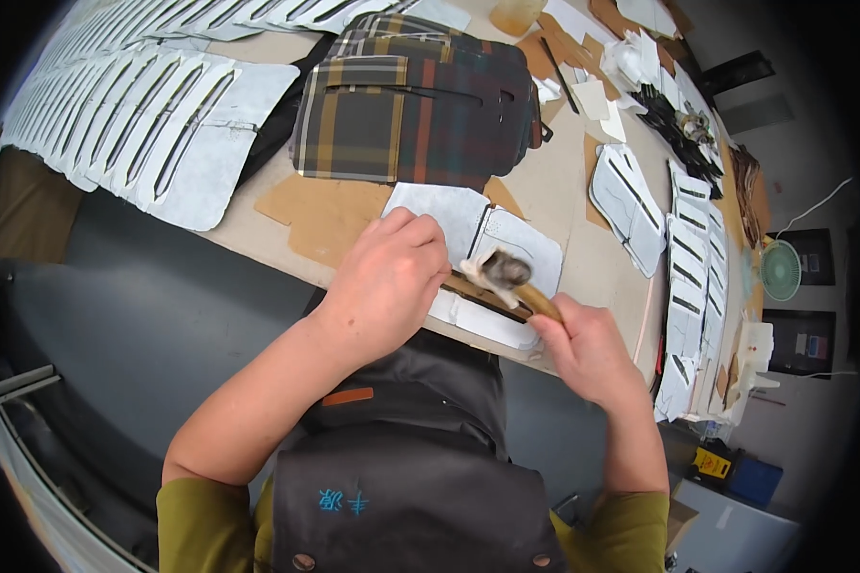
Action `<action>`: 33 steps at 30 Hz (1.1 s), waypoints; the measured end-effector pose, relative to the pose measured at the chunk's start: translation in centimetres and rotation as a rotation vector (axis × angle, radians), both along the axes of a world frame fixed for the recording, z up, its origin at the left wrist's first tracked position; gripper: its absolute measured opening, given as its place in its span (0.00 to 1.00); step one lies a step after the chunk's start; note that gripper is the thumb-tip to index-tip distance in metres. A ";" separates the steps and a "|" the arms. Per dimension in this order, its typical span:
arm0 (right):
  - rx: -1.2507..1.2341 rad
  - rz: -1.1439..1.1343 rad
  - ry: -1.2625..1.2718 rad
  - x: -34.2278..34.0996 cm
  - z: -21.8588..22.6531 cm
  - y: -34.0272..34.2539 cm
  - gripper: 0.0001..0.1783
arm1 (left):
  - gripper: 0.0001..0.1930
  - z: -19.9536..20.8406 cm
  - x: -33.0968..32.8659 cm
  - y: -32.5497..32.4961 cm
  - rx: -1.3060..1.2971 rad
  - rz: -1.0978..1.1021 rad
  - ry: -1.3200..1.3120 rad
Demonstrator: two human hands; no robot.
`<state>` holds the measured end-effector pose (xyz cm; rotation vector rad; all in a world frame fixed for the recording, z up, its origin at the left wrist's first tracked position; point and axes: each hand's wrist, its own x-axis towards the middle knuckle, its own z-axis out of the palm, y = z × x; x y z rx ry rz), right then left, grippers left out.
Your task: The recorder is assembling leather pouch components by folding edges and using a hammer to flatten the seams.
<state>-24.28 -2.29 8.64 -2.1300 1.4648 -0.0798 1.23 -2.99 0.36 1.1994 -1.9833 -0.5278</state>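
My right hand [592, 351] grips the wooden handle of a hammer [545, 304]. The hammer's grey head, with pale, ragged wrapping around it, is over a white panel [527, 239] near the table's front edge. A long dark slot with a brown strip along it runs across this panel. My left hand [390, 272] is closed beside the hammer head, its curled fingers at the left end of the slot. Whatever those fingers pinch is hidden. Under the panel's left side lies a tan cardboard piece [330, 218].
Just beyond the panel, a stack of plaid fabric pieces [416, 110] sits on the table [569, 181]. Overlapping white slotted panels [205, 143] spread along the left, with more panels [686, 258] at the right. Scraps and black strips [674, 129] lie at the far right.
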 end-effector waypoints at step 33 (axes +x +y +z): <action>-0.505 -0.407 -0.775 -3.8 -9.2 -4.6 0.06 | 0.10 9.9 5.8 -8.1 0.247 -0.019 0.114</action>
